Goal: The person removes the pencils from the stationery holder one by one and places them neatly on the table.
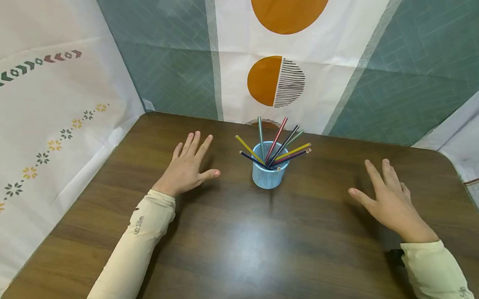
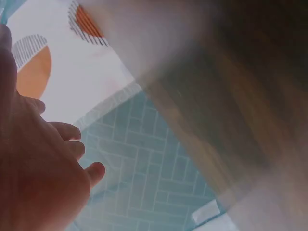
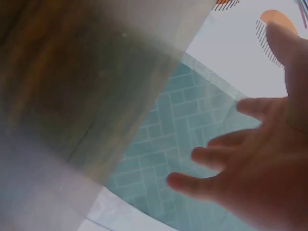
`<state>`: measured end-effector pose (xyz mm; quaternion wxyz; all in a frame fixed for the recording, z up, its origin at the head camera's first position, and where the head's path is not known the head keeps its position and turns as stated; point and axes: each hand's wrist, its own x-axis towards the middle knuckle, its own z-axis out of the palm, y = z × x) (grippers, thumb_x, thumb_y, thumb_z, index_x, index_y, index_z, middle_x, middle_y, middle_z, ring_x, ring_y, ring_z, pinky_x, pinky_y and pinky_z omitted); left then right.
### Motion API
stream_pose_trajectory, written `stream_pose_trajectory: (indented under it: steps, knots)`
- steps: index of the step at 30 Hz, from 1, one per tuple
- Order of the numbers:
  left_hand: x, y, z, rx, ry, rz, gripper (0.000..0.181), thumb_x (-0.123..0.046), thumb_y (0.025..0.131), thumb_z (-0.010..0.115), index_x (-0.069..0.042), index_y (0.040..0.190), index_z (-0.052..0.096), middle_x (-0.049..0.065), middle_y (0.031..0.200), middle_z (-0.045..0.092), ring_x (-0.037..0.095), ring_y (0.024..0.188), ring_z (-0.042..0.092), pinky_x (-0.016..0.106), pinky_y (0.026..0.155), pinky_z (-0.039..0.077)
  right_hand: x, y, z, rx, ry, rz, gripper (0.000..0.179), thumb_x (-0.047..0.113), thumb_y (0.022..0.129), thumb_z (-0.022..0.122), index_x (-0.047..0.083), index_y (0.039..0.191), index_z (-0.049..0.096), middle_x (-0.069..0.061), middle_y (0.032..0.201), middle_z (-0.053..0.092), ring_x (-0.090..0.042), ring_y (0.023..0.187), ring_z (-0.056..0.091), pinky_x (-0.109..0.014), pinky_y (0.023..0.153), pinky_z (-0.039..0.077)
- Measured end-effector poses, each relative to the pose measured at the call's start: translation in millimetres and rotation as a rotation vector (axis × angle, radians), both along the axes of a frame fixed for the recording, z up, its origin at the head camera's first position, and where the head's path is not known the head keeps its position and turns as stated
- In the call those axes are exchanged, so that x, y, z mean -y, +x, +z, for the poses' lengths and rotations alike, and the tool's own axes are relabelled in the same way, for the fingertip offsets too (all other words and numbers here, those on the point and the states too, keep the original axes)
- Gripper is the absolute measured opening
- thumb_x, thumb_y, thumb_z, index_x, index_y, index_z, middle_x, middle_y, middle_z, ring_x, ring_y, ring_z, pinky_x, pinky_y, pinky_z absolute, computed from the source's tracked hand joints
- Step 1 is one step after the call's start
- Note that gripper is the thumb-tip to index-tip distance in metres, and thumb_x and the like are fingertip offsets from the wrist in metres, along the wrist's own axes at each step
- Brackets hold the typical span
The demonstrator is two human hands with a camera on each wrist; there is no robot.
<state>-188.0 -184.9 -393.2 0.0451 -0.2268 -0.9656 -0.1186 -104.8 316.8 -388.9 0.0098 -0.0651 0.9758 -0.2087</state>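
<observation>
A light blue mesh pencil cup [image 1: 267, 178] stands upright toward the back of the table. Several colored pencils [image 1: 278, 138] lean out of it in different directions, among them yellow, red, green and dark blue ones. To the cup's left, my left hand [image 1: 185, 168] is held palm down with spread fingers and holds nothing. My right hand [image 1: 391, 198] is farther off on the cup's right, its fingers also spread and its grasp empty. Both wrist views show the extended fingers of the left hand [image 2: 43, 159] and the right hand [image 3: 240, 159].
The brown wooden table [image 1: 251, 252] reaches back to a teal and white curtain [image 1: 175, 53] with orange circles. A white patterned cloth [image 1: 43, 127] hangs along the left edge. Light sleeves [image 1: 139, 239] cover both forearms.
</observation>
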Motion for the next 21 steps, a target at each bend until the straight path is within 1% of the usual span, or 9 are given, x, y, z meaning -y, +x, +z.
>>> stream_pose_trajectory:
  steps: [4, 6, 8, 11, 13, 15, 17, 19, 21]
  knots:
    - [-11.2, -1.8, 1.3, 0.042, 0.059, -0.017, 0.102, -0.066, 0.086, 0.057, -0.023, 0.156, -0.002, 0.015, 0.16, -0.004, 0.024, 0.145, -0.011, 0.057, 0.112, 0.004, 7, -0.3, 8.0, -0.072, -0.107, -0.008, 0.086, 0.046, 0.095, 0.058, 0.016, 0.157, 0.005, -0.021, 0.158, -0.011, -0.052, 0.139, -0.001, -0.078, 0.096, 0.002]
    - [-18.7, -2.2, 2.2, 0.094, 0.144, -0.04, 0.104, -0.065, 0.085, 0.059, -0.024, 0.156, -0.005, 0.013, 0.16, -0.005, 0.023, 0.145, -0.012, 0.057, 0.111, 0.003, 16, 1.9, 15.7, -0.171, -0.166, 0.001, 0.08, 0.038, 0.096, 0.06, 0.014, 0.156, 0.014, -0.022, 0.159, 0.002, -0.052, 0.139, 0.008, -0.076, 0.098, 0.005]
    - [-25.7, -5.2, 4.2, 0.158, 0.245, -0.064, 0.107, -0.07, 0.082, 0.058, -0.026, 0.155, -0.008, 0.01, 0.16, -0.005, 0.021, 0.145, -0.011, 0.057, 0.111, 0.003, 30, 0.9, 24.6, -0.357, -0.235, 0.027, 0.068, 0.032, 0.095, 0.062, 0.011, 0.152, 0.03, -0.02, 0.156, 0.022, -0.048, 0.137, 0.022, -0.069, 0.104, 0.012]
    - [-40.4, -8.6, 11.1, 0.261, 0.415, -0.116, 0.115, -0.08, 0.072, 0.055, -0.034, 0.153, -0.011, 0.005, 0.161, -0.006, 0.022, 0.145, -0.01, 0.062, 0.109, 0.002, 61, 1.4, 44.2, -0.768, -0.379, 0.081, 0.045, 0.026, 0.093, 0.062, 0.0, 0.13, 0.058, -0.02, 0.133, 0.055, -0.041, 0.121, 0.049, -0.05, 0.106, 0.031]
    - [-53.7, -12.6, 14.4, 0.311, 0.5, -0.161, 0.12, -0.087, 0.062, 0.053, -0.04, 0.152, -0.012, -0.001, 0.161, -0.007, 0.024, 0.146, -0.006, 0.064, 0.108, 0.005, 87, 1.2, 59.0, -1.013, -0.479, 0.125, 0.038, 0.026, 0.092, 0.061, -0.005, 0.113, 0.066, -0.021, 0.112, 0.065, -0.038, 0.101, 0.06, -0.036, 0.098, 0.042]
    - [-68.7, -19.0, 13.9, 0.345, 0.56, -0.21, 0.124, -0.089, 0.055, 0.052, -0.044, 0.15, -0.012, -0.008, 0.16, -0.008, 0.026, 0.146, 0.0, 0.064, 0.108, 0.01, 113, -0.2, 72.0, -1.151, -0.565, 0.193, 0.037, 0.026, 0.093, 0.059, -0.009, 0.103, 0.067, -0.024, 0.097, 0.067, -0.035, 0.083, 0.062, -0.026, 0.088, 0.046]
    - [-82.3, -25.4, 10.9, 0.38, 0.609, -0.261, 0.126, -0.089, 0.051, 0.052, -0.046, 0.15, -0.012, -0.012, 0.159, -0.008, 0.027, 0.145, 0.004, 0.061, 0.109, 0.015, 135, -2.1, 80.7, -1.179, -0.62, 0.279, 0.036, 0.024, 0.095, 0.058, -0.011, 0.1, 0.066, -0.024, 0.091, 0.066, -0.032, 0.073, 0.059, -0.021, 0.08, 0.046]
    - [-92.1, -30.5, 5.8, 0.419, 0.649, -0.307, 0.127, -0.087, 0.05, 0.054, -0.045, 0.15, -0.011, -0.011, 0.16, -0.008, 0.03, 0.145, 0.007, 0.059, 0.109, 0.018, 150, -5.2, 81.6, -1.151, -0.62, 0.366, 0.036, 0.023, 0.096, 0.057, -0.011, 0.102, 0.065, -0.024, 0.091, 0.065, -0.028, 0.068, 0.057, -0.019, 0.073, 0.046]
    - [-98.3, -33.1, 2.3, 0.471, 0.686, -0.332, 0.128, -0.086, 0.049, 0.055, -0.044, 0.151, -0.01, -0.006, 0.161, -0.006, 0.032, 0.145, 0.007, 0.059, 0.109, 0.018, 159, -8.8, 76.3, -1.104, -0.59, 0.443, 0.034, 0.021, 0.097, 0.056, -0.011, 0.104, 0.065, -0.022, 0.094, 0.066, -0.024, 0.066, 0.057, -0.02, 0.067, 0.047]
